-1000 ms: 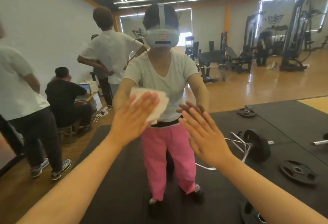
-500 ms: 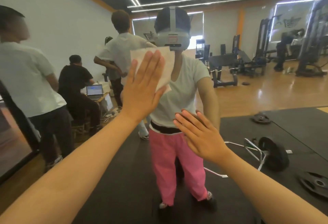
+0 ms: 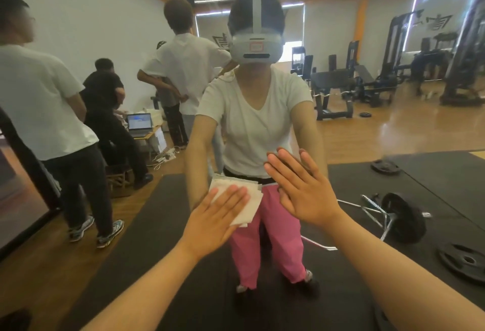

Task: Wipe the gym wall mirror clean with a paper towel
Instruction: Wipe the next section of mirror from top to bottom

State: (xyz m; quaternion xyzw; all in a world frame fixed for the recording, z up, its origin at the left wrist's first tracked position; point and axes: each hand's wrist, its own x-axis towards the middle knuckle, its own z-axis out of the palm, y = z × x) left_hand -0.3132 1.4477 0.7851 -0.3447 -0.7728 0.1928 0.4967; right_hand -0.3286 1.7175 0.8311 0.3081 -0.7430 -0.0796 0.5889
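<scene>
Gym machines, wooden floor and bystanders are reflected across the wall mirror. From the head view, the left grip is laid flat with fingers straight, and the folded paper towel is pressed against the glass under its fingertips, not clenched. Just right of it and slightly higher, the right grip is spread open, palm flat on the mirror, nothing held. Further right, a barbell is reflected on black matting.

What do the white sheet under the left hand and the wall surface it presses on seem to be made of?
Paper towel: soft, matte white paper, folded in layers; stacked edges show at its top. Mirror: smooth, glossy glass, probably; it gives a sharp reflection of the room.
</scene>
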